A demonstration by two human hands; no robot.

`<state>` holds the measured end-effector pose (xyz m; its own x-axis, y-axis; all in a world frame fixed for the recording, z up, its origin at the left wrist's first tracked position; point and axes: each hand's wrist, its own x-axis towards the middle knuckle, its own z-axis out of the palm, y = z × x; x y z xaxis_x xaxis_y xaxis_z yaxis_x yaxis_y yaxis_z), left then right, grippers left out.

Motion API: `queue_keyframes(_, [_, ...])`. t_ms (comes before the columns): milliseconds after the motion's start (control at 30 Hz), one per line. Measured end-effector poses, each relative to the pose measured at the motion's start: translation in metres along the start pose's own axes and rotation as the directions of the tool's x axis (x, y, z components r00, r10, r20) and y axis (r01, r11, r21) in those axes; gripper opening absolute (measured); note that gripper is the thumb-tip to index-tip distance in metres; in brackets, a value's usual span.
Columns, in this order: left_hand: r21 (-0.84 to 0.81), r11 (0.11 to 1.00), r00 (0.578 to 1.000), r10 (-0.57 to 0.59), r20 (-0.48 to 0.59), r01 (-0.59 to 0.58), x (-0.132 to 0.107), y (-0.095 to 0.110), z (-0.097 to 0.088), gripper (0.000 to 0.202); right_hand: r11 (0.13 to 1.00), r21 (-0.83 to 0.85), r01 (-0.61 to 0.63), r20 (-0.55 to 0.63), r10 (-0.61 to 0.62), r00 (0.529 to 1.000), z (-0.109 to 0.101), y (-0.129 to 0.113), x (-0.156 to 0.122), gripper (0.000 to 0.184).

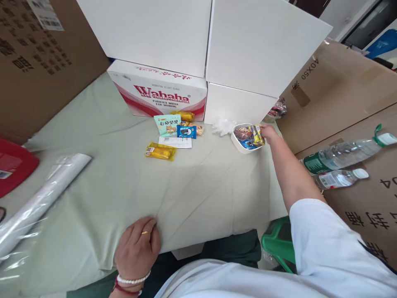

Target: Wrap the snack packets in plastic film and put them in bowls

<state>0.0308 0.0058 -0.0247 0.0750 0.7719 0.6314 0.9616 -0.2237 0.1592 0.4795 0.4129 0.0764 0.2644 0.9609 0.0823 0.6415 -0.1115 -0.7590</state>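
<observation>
The right hand (269,133) is at the right side of a white bowl (240,147), next to a yellow packet (257,134). I cannot tell if its grip pinches the packet, the rim or nothing, because the fingertips are hard to see. The packet is in the bowl, beside a brown snack (242,132) and a blue packet (248,144). The left hand (138,246) rests on the near edge of the bench (211,186), its fingers folded together. Crumpled clear plastic (223,126) lies just left of the bowl. Farther left are a mint green bag (168,125), a blue cookie pack (186,131) and a yellow snack (160,152). A Wahaha box (167,93) stands behind them.
</observation>
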Motion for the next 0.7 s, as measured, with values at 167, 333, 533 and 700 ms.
queue_keyframes(167, [0.003, 1.0, 0.999, -0.031, -0.013, 0.031, 0.0, 0.001, -0.003, 0.022, 0.936, -0.351, -0.006, -0.152, -0.051, 0.987, 0.027, 0.01, -0.015, 0.025])
queue_keyframes(333, [0.007, 1.0, 0.999, -0.028, -0.019, 0.028, 0.002, 0.002, -0.002, 0.022, 0.863, -0.505, 0.01, -0.21, -0.134, 0.969, 0.019, 0.013, -0.026, 0.033])
queue_keyframes(533, [-0.063, 0.996, 0.998, -0.063, -0.019, 0.062, -0.003, 0.0, 0.0, 0.023, 0.806, -0.498, 0.322, -0.097, -0.42, 0.902, 0.037, -0.036, -0.045, 0.036])
queue_keyframes(700, [-0.1, 0.987, 0.992, -0.124, -0.001, 0.124, -0.008, 0.0, 0.003, 0.021, 0.572, -0.462, 0.678, 0.346, -0.587, 0.732, 0.094, -0.084, -0.072, 0.036])
